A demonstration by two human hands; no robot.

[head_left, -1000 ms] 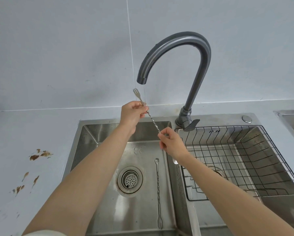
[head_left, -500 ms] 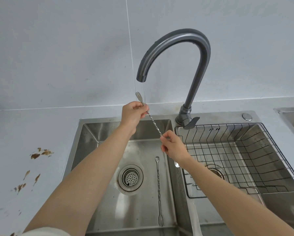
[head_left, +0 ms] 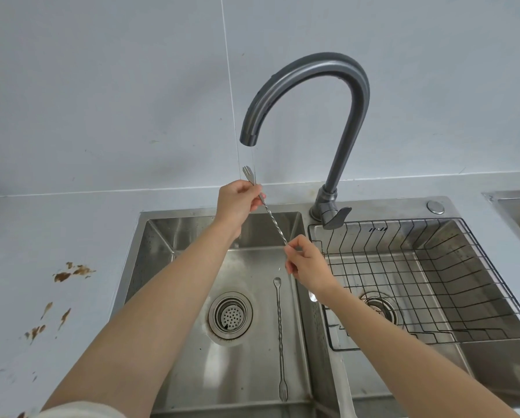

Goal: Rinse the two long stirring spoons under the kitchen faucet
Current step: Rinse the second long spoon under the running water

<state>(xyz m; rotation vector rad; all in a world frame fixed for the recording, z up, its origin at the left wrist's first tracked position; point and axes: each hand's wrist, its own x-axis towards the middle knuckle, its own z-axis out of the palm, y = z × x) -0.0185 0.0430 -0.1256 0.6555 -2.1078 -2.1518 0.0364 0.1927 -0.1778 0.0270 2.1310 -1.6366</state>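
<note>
The head camera looks down at a steel sink set in a pale worktop. In the middle of the frame both hands hold one long stirring spoon up in the air. The left hand has its fingers curled round the spoon close to its little fork end. The right hand pinches the twisted stem lower down, and the spoon bowl peeks out below that wrist. The spoon slants from upper left to lower right. Its fork end sits right under the mouth of the dark faucet, where a thin stream of water seems to fall. The left hand is the nearer one to the water, so I think sliding the spoon along its own slant would wet the rest of it. The second spoon lies flat on the floor of the left basin, just right of the round drain. It points up and down the frame, bowl end at the top and fork end at the bottom. It lies below the right hand, which is the nearer one to it, and no one touches it. A wire basket sits in the right basin. Brown stains mark the worktop at the left.
</note>
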